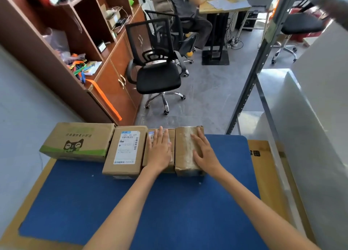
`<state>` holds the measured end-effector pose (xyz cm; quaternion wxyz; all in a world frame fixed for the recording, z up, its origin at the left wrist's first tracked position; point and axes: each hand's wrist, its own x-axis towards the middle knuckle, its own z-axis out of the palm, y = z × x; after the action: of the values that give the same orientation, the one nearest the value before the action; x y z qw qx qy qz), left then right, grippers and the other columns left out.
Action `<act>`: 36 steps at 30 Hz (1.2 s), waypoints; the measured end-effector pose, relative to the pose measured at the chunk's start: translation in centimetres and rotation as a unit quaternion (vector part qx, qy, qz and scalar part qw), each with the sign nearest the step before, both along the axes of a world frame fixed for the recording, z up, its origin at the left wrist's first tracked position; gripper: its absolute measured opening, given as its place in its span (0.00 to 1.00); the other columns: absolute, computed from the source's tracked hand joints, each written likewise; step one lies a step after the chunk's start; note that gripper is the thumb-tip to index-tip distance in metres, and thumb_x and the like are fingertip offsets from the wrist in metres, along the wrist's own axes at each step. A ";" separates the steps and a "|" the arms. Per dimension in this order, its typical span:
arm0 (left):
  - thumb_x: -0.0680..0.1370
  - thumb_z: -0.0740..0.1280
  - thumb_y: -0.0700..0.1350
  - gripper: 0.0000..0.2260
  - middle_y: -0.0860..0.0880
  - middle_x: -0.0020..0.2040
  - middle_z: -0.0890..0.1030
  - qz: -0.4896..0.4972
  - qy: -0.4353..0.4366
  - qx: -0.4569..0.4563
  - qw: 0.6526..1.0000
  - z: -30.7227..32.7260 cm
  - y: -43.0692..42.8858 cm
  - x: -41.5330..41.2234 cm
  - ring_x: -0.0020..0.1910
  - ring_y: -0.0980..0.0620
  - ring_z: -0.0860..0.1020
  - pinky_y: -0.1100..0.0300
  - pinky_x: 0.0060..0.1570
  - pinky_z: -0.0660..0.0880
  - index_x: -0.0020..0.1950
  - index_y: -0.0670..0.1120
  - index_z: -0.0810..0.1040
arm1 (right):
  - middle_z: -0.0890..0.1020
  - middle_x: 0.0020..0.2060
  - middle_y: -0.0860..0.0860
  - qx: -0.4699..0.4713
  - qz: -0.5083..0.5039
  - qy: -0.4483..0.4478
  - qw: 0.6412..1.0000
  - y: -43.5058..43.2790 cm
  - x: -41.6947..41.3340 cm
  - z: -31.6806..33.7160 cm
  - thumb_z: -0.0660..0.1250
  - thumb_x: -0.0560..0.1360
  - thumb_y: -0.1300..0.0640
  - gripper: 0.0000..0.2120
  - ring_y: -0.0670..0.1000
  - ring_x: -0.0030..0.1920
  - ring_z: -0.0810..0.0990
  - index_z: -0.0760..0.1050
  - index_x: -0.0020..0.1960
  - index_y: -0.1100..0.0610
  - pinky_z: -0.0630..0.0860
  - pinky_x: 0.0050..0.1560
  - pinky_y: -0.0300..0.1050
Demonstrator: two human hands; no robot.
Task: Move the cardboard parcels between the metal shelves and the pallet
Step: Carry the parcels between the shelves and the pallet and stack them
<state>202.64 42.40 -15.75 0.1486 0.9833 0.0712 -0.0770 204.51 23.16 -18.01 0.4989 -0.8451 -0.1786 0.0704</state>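
Your left hand [160, 151] and right hand [203, 153] lie flat, gripping nothing, on the small parcel [170, 167] and taped parcel [185, 149] ending a four-box row mid-frame on the blue pallet [150, 202]; the metal shelves [301, 117] at right show none, suggesting shelf-to-pallet transfer is largely complete.

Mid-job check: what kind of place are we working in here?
Probably a small office used for parcel handling: cardboard parcels lined up on a blue mat, a metal shelf upright at the right, and a mesh office chair and desk behind.
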 end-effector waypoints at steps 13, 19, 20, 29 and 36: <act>0.83 0.55 0.48 0.24 0.49 0.80 0.48 -0.115 -0.088 -0.019 0.989 5.0 0.4 -1.5 0.78 0.49 0.42 0.44 0.74 0.43 0.79 0.50 0.54 | 0.65 0.72 0.51 -0.043 -0.114 -0.019 0.992 -3.1 -3.3 4.3 0.61 0.78 0.61 0.21 0.52 0.74 0.57 0.66 0.71 0.52 0.57 0.74 0.53; 0.81 0.61 0.44 0.25 0.44 0.77 0.61 -0.212 -0.136 -0.098 0.963 6.8 -2.1 -1.6 0.77 0.43 0.54 0.43 0.75 0.52 0.77 0.46 0.59 | 0.71 0.66 0.48 -0.087 -0.170 -0.037 0.981 -5.7 -9.6 8.5 0.62 0.78 0.60 0.19 0.47 0.71 0.62 0.69 0.68 0.55 0.57 0.73 0.46; 0.80 0.62 0.43 0.25 0.43 0.76 0.62 -0.248 -0.146 -0.105 0.952 7.1 -2.9 -1.9 0.76 0.42 0.57 0.43 0.74 0.54 0.76 0.45 0.60 | 0.72 0.65 0.47 -0.104 -0.186 -0.042 0.976 -6.2 -11.1 9.2 0.62 0.78 0.60 0.18 0.46 0.70 0.63 0.70 0.68 0.55 0.57 0.72 0.42; 0.81 0.61 0.44 0.24 0.45 0.75 0.64 -0.476 -0.167 -0.198 0.840 9.7 -11.4 -10.9 0.76 0.43 0.57 0.43 0.73 0.57 0.76 0.45 0.61 | 0.79 0.58 0.51 -0.170 -0.417 -0.067 0.891 -8.2 -28.8 13.6 0.62 0.78 0.63 0.12 0.52 0.64 0.71 0.77 0.60 0.57 0.62 0.65 0.39; 0.82 0.58 0.46 0.24 0.46 0.77 0.60 -0.646 -0.110 -0.235 0.718 12.0 -20.2 -24.8 0.77 0.45 0.53 0.44 0.75 0.53 0.77 0.47 0.58 | 0.78 0.59 0.52 -0.166 -0.619 -0.042 0.767 -9.1 -48.3 15.8 0.61 0.79 0.60 0.12 0.51 0.63 0.72 0.76 0.61 0.55 0.65 0.61 0.40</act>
<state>177.87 22.23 -3.73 0.2959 0.7252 -0.6188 -0.0601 156.25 14.09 -2.19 0.2785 -0.8441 0.3766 -0.2610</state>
